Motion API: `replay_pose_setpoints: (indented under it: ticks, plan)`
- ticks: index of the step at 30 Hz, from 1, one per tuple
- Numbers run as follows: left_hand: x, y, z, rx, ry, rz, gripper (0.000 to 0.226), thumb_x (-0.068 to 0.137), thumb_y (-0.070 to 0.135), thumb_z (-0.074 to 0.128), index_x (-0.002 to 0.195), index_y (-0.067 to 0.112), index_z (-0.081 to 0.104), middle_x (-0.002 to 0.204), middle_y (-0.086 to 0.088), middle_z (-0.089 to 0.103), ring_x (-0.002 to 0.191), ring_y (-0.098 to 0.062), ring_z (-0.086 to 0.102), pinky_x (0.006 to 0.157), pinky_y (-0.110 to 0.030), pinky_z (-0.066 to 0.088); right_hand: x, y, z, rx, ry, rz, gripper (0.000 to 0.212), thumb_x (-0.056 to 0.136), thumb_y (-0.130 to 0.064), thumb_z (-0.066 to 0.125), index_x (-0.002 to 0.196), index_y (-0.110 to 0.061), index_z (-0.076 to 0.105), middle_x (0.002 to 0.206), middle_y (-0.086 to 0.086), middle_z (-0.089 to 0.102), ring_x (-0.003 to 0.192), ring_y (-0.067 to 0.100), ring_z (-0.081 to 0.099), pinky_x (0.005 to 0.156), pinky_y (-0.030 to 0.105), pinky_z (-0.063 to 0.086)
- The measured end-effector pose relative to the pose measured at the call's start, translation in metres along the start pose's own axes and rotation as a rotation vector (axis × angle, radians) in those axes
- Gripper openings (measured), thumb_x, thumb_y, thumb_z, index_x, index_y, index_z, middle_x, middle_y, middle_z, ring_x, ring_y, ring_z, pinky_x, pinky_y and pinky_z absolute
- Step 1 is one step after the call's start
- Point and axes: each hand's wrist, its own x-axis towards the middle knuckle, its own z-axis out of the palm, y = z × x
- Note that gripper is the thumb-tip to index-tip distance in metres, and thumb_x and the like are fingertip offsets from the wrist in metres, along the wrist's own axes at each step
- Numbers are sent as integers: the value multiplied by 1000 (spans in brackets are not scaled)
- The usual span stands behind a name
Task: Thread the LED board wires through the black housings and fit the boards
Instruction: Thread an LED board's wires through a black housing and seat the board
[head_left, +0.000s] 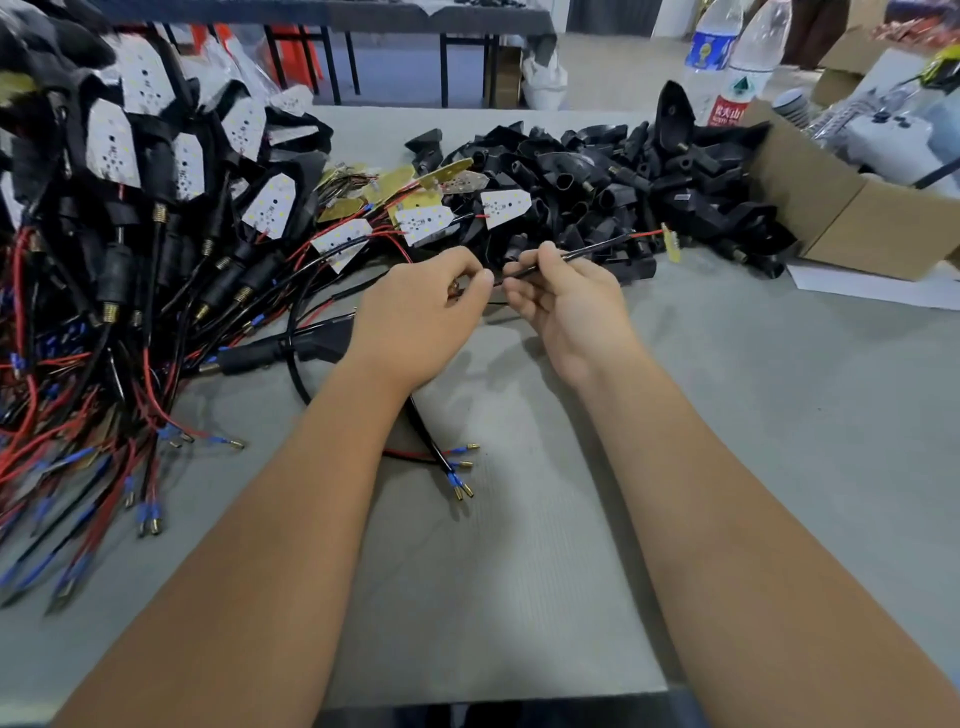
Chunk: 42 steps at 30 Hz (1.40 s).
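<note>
While both hands (519, 296) pinch it, the wire (597, 251) slants up-right — board (671, 244) outermost.

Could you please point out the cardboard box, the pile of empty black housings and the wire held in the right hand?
cardboard box (852, 218): head view, front wall.
pile of empty black housings (597, 176): head view, middle.
wire (597, 250): head view, black stretch past the right hand (563, 299).

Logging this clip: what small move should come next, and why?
Probably feed the wire into a housing from the black pile: both hands pinch it, its LED board dangles free, and no housing is on it yet.
</note>
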Motion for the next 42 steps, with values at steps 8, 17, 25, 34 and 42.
replay_pose_setpoints:
  ticks: [8, 17, 25, 34, 42]
  plan:
    - [-2, 4, 1, 41, 14, 14, 27, 95, 37, 43, 76, 20, 53, 59, 3, 50, 58, -14, 45, 50, -24, 29, 6, -12, -15, 132, 206, -129, 26, 103, -15, 47, 81, -4, 57, 71, 9, 61, 53, 9, 56, 52, 18, 50]
    - [-1, 10, 10, 111, -228, 22, 23, 101, 28, 39, 107, 24, 61, 89, 5, 60, 90, -23, 56, 62, -33, 33, 14, -27, -28, 190, 305, -236, 22, 90, 6, 42, 89, -3, 62, 75, 10, 63, 54, 14, 57, 55, 22, 50]
    - [13, 18, 28, -22, -247, -149, 28, 96, 17, 41, 103, 16, 68, 108, -4, 67, 111, -31, 51, 91, -43, 46, 27, -20, -51, -1389, 267, -134, 49, 81, -12, 48, 130, -18, 50, 148, 6, 37, 134, 27, 29, 105, 36, 29]
    - [8, 21, 24, -371, -48, -266, 24, 99, 18, 44, 101, 21, 68, 95, 6, 69, 92, -14, 62, 84, -32, 48, 21, -8, -37, -1366, 186, -314, 20, 77, -20, 64, 97, -24, 68, 100, 1, 67, 105, 30, 54, 83, 30, 42]
    - [7, 26, 21, -554, -27, -120, 26, 95, 11, 53, 93, 28, 73, 92, 13, 70, 88, -3, 64, 85, -25, 50, 8, 0, -17, -1070, -7, -289, 7, 76, -14, 67, 82, -17, 63, 74, 9, 69, 75, 29, 65, 74, 47, 53]
